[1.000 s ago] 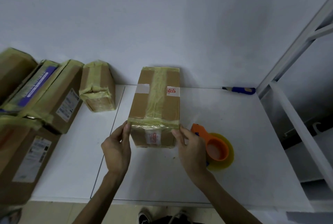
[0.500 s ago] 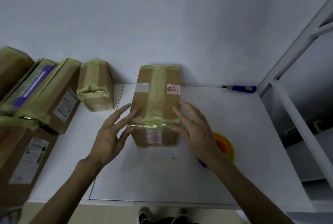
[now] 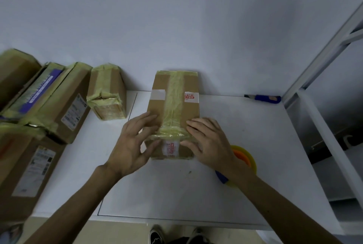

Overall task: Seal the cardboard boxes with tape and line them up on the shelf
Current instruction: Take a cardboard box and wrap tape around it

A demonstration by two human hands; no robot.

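The fingers (image 3: pixel 145 123) of the left hand (image 3: pixel 131 146) are spread straight and laid over the near left edge of the brown cardboard box bound with yellowish tape (image 3: pixel 191 110). The fingers (image 3: pixel 198 124) of the right hand (image 3: pixel 213 142) are held straight and close together, pressed flat on its near right corner. The box is stood mid-width on the white tabletop (image 3: pixel 255 130), its far end at the far edge. An orange-and-yellow tape dispenser (image 3: pixel 244 155) is partly hidden behind the right wrist. A smaller taped cardboard box (image 3: pixel 107 96) is set toward the far left corner.

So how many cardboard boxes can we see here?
6: taped box touched by left hand and right hand; small box left of it; three boxes leaning far left; large box front left. Others may be hidden.
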